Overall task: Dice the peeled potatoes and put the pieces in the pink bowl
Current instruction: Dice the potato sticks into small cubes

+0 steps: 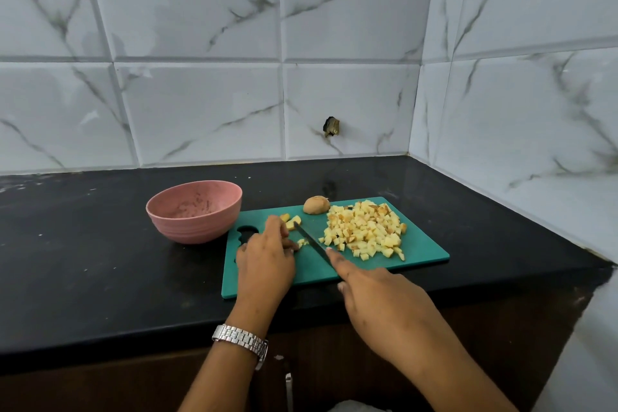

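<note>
Two hands over the flat teal board (pixel 424 252): left hand (pixel 267 257) curled onto a small potato piece (pixel 302 242), right hand (pixel 384 301) gripping a slim knife (pixel 311 240), forefinger along blade; heap of yellow cubes (pixel 364 231) right of blade, ribbed pink bowl (pixel 195 222) beside board on black surface (pixel 100 261), only smears inside.

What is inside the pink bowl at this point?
The pink bowl shows only brownish smears on its inner wall, nothing else. Part of its floor is hidden by the near rim.

Silver metal wristwatch (pixel 241 341), linked bracelet band, left wrist
</note>
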